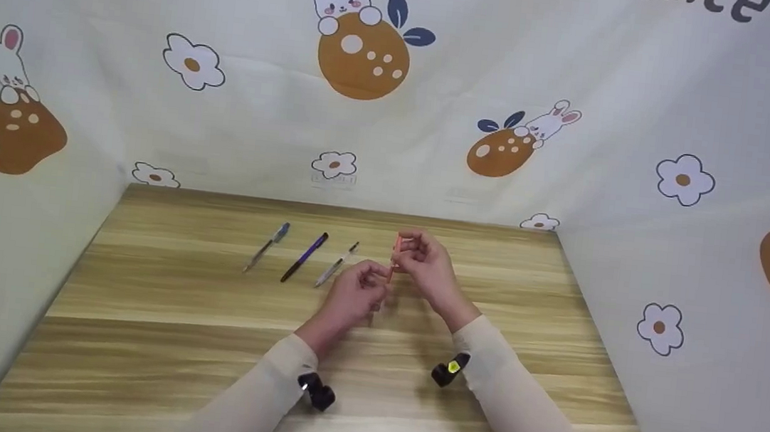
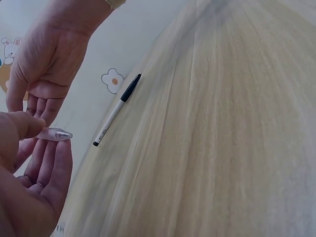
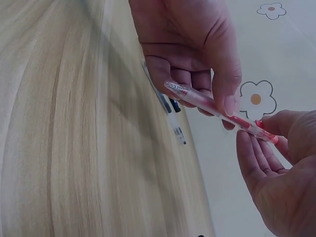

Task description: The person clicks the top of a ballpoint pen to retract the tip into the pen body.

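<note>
Between both hands is a clear-barrelled pen with red parts [image 3: 200,101], aslant above the table. My left hand [image 1: 354,290] pinches its barrel, thumb on top, with the clear pointed end jutting past the thumb in the left wrist view. At the red end, my right hand [image 1: 428,267] pinches the pen between thumb and fingers. To the left on the table lie a grey-blue capped pen [image 1: 267,248], a dark blue pen [image 1: 305,258] and a clear pen with a dark tip [image 1: 337,264], roughly side by side.
The wooden table [image 1: 162,357] is bounded by printed cloth walls [image 1: 244,122] at the back and sides. A white pen with a black end [image 2: 116,111] lies near the table's edge in the left wrist view. Black wrist cameras [image 1: 316,391] sit on both sleeves.
</note>
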`<state>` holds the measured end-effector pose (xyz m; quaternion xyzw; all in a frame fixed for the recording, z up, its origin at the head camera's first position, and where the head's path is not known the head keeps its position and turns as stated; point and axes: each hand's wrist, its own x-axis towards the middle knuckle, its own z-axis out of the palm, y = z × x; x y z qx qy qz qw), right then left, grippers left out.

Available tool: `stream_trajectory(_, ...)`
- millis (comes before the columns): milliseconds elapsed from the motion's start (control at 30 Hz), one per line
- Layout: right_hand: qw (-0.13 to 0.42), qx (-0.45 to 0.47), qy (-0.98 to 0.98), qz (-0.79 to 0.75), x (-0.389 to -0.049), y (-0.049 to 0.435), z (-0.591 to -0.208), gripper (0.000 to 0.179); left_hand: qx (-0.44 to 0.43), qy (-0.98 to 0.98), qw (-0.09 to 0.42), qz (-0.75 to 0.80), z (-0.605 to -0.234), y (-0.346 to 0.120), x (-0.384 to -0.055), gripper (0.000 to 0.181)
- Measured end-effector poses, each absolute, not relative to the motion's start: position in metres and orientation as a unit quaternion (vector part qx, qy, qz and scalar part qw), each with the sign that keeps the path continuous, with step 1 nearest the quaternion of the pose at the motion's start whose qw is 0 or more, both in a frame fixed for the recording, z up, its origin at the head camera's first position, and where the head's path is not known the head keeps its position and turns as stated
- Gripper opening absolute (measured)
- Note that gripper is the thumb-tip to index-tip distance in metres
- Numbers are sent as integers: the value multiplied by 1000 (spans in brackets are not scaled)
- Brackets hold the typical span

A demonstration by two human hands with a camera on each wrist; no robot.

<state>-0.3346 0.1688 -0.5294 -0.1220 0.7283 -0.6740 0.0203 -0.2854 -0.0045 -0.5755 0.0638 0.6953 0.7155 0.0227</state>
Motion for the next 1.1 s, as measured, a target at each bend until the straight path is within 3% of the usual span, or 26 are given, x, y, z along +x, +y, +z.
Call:
stream_trajectory(367, -2, -121, 762, -636, -337, 175, -536, 39, 51, 781, -24, 622, -574, -6, -284, 18)
stream_trajectory(1100, -17, -125, 809, -575, -332, 190, -545, 40, 29, 851, -56, 521, -574, -15, -298, 22)
